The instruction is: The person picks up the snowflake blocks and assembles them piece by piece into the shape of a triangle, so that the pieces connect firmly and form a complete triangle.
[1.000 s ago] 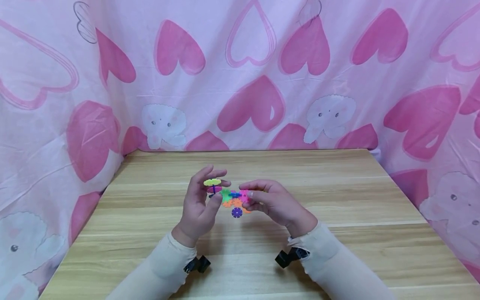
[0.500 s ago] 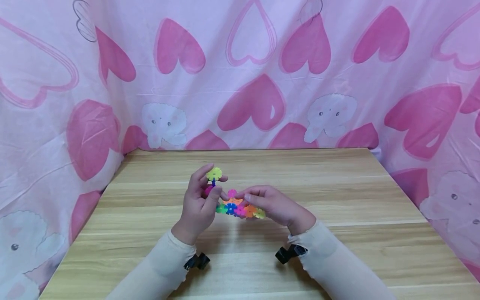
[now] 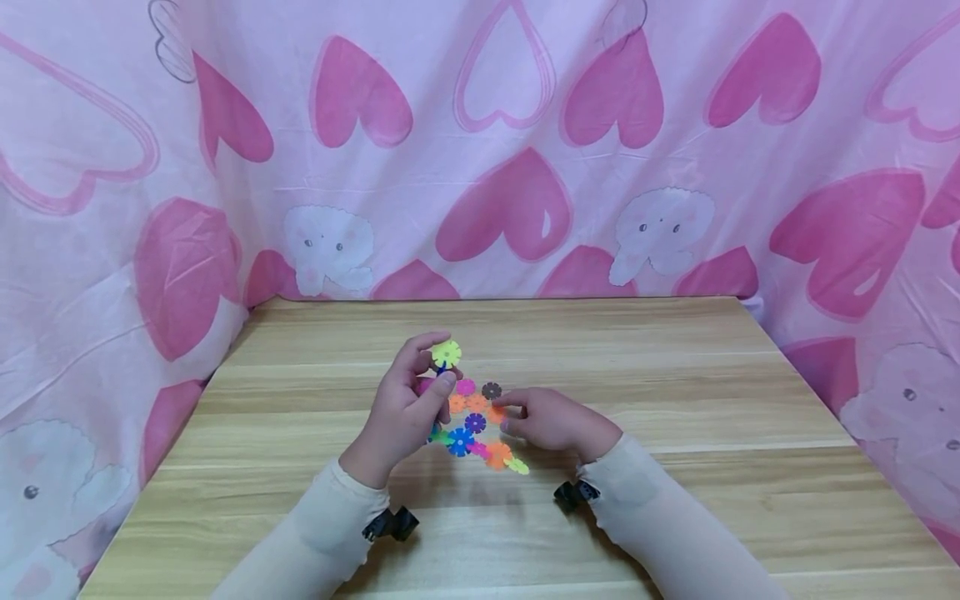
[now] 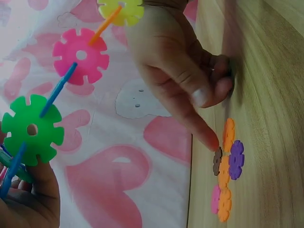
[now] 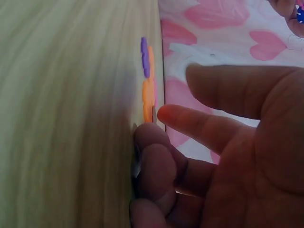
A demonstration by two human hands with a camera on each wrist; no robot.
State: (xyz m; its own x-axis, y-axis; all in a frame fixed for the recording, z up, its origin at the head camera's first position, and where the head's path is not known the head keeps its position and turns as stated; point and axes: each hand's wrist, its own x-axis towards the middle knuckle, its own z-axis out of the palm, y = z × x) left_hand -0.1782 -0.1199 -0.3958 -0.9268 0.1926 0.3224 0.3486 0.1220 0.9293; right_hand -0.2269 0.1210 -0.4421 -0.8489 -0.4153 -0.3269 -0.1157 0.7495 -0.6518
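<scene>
My left hand [image 3: 408, 408] holds up a chain of interlocking plastic snowflake discs above the table. A yellow disc [image 3: 446, 354] tops the chain, and its lower run passes a blue disc [image 3: 461, 442] and an orange disc [image 3: 498, 456] to another yellow disc [image 3: 517, 466]. The left wrist view shows a green disc [image 4: 33, 129] and a pink disc [image 4: 80, 56] in this chain. My right hand [image 3: 555, 421] is low over the table, index finger extended beside a brown disc [image 4: 217, 161]. Its thumb stands apart and nothing shows in its grasp.
Loose discs lie in a small group on the wooden table [image 3: 675, 500]: a purple disc [image 3: 475, 423], a pink disc [image 3: 466, 387] and several orange discs [image 4: 224, 204]. A pink heart-patterned curtain [image 3: 502, 208] surrounds the table's back and sides.
My right hand has come away from the chain and moved lower, toward the loose discs. The chain in my left hand has turned, its lower run now slanting down to the right.
</scene>
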